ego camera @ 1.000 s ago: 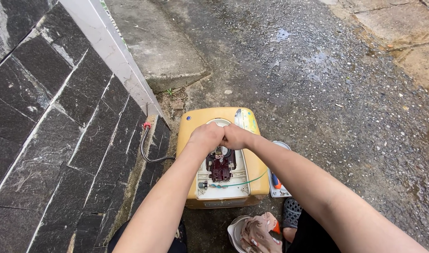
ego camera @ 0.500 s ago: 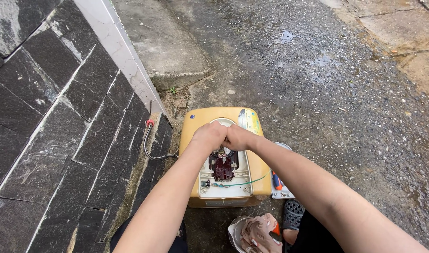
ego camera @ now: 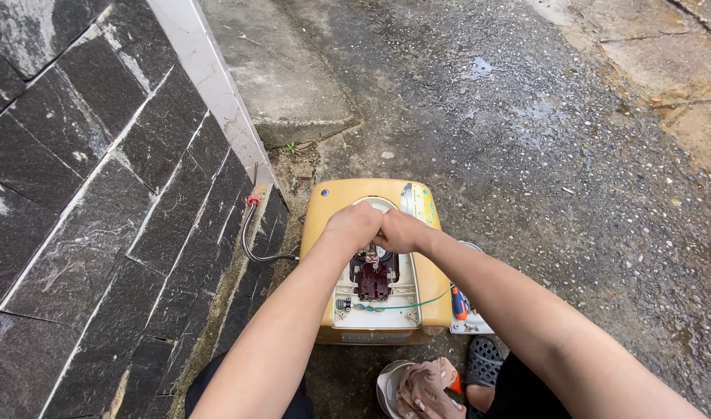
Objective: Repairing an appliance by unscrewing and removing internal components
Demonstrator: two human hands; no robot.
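Note:
A yellow box-shaped appliance lies on the ground with its white inner panel open to view, showing a dark red part and a green wire. My left hand and my right hand meet over the upper middle of the panel, both fists closed and pressed together on something hidden beneath them. What they grip cannot be seen.
A black stone-tiled wall rises at the left with a grey cable running to the appliance. A concrete step lies ahead. Wet gravel ground spreads right. A bowl with a cloth, a sandal and an orange-handled tool lie near.
None of the things has moved; the view has shifted slightly and my hands stay clasped at the same spot on the appliance.

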